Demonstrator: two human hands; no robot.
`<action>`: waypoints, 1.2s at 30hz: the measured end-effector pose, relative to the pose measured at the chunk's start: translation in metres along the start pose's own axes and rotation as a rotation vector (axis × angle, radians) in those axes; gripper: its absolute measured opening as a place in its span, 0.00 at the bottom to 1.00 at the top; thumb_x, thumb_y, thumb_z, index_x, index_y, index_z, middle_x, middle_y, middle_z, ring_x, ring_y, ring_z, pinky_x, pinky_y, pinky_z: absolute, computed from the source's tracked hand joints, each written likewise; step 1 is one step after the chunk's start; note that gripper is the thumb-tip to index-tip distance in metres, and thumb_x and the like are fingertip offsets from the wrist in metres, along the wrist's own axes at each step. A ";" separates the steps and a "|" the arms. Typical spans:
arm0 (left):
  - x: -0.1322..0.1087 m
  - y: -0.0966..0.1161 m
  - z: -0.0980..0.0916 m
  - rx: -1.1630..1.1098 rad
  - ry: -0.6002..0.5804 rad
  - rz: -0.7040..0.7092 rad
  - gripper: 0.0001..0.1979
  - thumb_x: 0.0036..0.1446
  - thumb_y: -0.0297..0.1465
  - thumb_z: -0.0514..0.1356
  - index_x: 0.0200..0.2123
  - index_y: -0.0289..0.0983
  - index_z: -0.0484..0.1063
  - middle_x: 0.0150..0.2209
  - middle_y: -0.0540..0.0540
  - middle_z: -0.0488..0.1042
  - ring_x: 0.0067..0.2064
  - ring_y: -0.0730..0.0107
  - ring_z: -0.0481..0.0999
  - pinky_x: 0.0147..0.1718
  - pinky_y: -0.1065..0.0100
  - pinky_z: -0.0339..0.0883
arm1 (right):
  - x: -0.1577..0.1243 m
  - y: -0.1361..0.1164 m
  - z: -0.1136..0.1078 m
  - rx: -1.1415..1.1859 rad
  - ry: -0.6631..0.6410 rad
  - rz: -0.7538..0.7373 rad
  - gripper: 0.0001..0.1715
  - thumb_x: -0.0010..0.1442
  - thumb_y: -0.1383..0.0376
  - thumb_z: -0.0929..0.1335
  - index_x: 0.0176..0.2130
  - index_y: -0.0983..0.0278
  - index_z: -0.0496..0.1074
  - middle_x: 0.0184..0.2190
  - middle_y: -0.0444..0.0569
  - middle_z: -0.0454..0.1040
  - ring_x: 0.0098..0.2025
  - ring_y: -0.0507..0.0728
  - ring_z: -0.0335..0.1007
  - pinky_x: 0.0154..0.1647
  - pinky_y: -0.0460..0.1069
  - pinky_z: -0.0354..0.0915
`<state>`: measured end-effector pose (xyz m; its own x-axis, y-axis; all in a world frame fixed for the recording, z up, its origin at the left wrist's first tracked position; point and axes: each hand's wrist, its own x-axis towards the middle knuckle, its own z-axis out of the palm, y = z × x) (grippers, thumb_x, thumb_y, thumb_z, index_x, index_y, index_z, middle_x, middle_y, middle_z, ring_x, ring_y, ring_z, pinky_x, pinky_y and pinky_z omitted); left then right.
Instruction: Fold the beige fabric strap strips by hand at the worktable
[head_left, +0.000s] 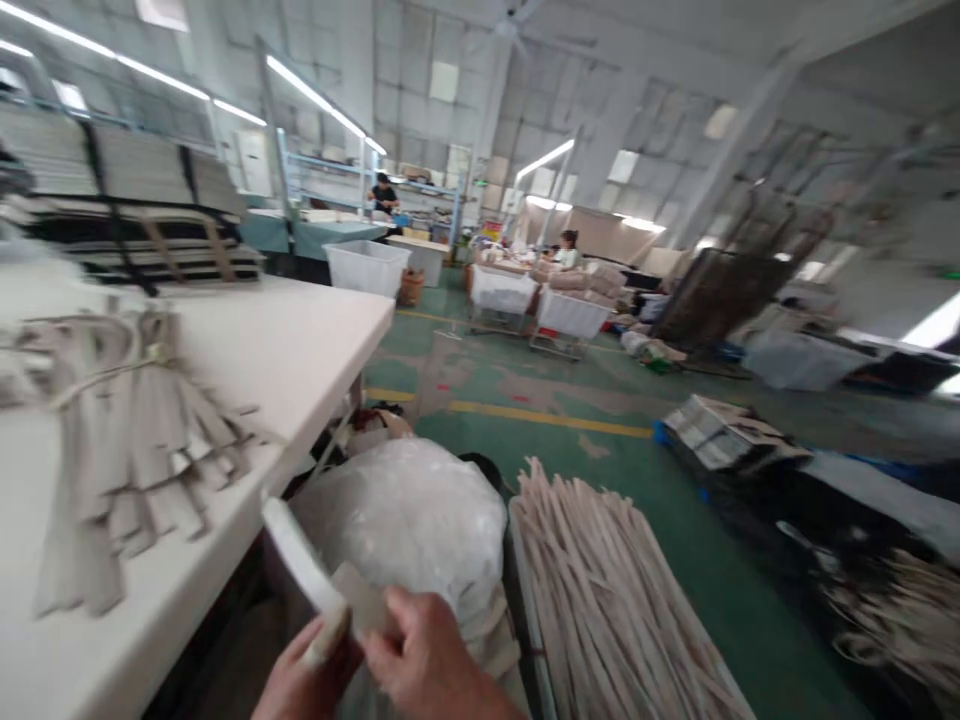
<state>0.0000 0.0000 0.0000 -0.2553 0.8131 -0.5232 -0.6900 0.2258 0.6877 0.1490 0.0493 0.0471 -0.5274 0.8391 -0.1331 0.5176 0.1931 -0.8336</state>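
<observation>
a green floor, crossed by a yellow line, spreads beyond everything near. on the left stands a broad white table, one corner jutting toward the middle of the view. toward the table's far edge sits a thick stack of pale and dark layers bound with black straps. just beyond the table's right edge bulges a translucent plastic bag, and next to that lies a long heap of beige strips. on the table, near its right edge, rests a bundle of pale strips tied round with a thin band. the left hand and right hand are close together past that edge, in front of the bag. the left is closed on a white strip slanting up toward the table; the right pinches a flat beige piece. whether strip and piece are joined, i cannot tell.
</observation>
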 end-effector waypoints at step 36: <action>0.003 -0.018 0.013 -0.083 -0.026 -0.044 0.26 0.31 0.46 0.78 0.31 0.34 0.82 0.31 0.45 0.78 0.31 0.72 0.73 0.31 0.76 0.67 | 0.000 0.035 -0.012 0.092 -0.044 0.120 0.23 0.61 0.48 0.65 0.32 0.66 0.69 0.22 0.47 0.73 0.20 0.52 0.69 0.20 0.43 0.63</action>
<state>0.0202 0.0059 -0.0072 -0.2062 0.8172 -0.5382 -0.7541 0.2178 0.6196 0.1753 0.0622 0.0246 -0.4958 0.8298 -0.2560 0.5159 0.0443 -0.8555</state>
